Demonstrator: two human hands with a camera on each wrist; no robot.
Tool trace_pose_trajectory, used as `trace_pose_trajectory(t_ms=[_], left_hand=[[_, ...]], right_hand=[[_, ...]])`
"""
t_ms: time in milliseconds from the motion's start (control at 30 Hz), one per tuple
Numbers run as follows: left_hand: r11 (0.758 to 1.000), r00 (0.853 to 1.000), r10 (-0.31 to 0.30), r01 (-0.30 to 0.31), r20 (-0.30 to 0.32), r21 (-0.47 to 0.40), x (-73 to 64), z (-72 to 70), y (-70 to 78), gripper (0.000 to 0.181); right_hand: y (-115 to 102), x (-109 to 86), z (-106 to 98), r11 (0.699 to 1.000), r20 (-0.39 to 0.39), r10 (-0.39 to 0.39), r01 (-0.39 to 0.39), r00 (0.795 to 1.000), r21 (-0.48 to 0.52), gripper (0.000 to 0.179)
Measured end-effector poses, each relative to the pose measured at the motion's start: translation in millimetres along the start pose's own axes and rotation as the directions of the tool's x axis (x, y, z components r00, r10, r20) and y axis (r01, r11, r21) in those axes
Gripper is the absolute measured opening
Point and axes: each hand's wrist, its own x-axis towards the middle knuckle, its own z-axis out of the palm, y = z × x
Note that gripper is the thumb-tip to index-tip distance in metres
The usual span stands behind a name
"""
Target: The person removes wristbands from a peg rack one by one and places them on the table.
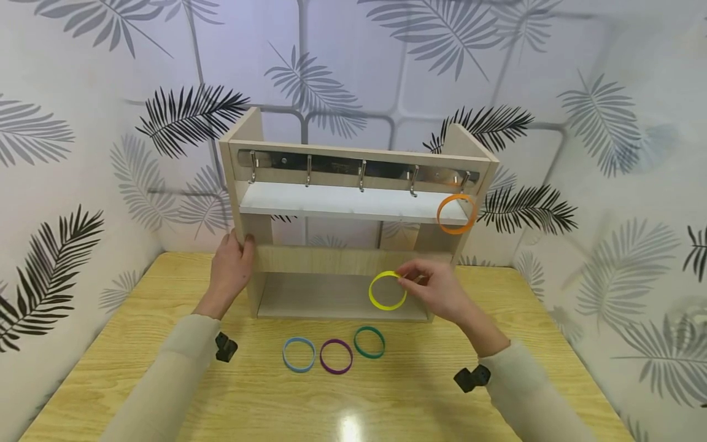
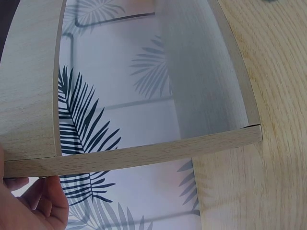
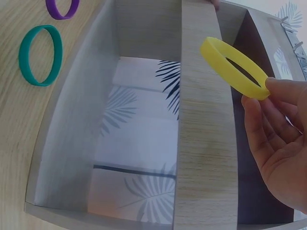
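Note:
A yellow silicone wristband [image 1: 387, 290] is pinched between the thumb and fingers of my right hand [image 1: 436, 288], held up in front of the lower part of a wooden shelf unit [image 1: 353, 260]. The right wrist view shows the same yellow band [image 3: 235, 69] apart from the wood. My left hand [image 1: 231, 265] grips the unit's left side panel, and curled fingers show beside the panel edge [image 2: 144, 157] in the left wrist view. An orange wristband [image 1: 456, 214] hangs from the rightmost hook [image 1: 466, 179] of the metal strip.
On the wooden table [image 1: 265, 399] before the unit lie a light blue wristband [image 1: 299, 369], a purple wristband [image 1: 336, 371] and a green wristband [image 1: 369, 355]. Several hooks on the metal rail [image 1: 337, 164] hold nothing. Leaf-patterned wall covering [image 1: 353, 61] stands behind.

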Motion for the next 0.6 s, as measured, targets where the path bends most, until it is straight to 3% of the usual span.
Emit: trace_pose_trajectory(t_ms=[233,600], left_hand=[[1.000,1.000,0.001,-0.001,0.000,0.006,-0.3,0.5,0.0,0.053],[1.000,1.000,0.008,-0.008,-0.007,-0.002,0.0,0.5,-0.9,0.053]], right_hand=[[11,-7.1,6,1.000,0.044,0.020,-0.019,0.999,-0.025,0.010],[32,-20.3,8,0.992,0.100,0.119,-0.122,0.988,0.021,0.013]])
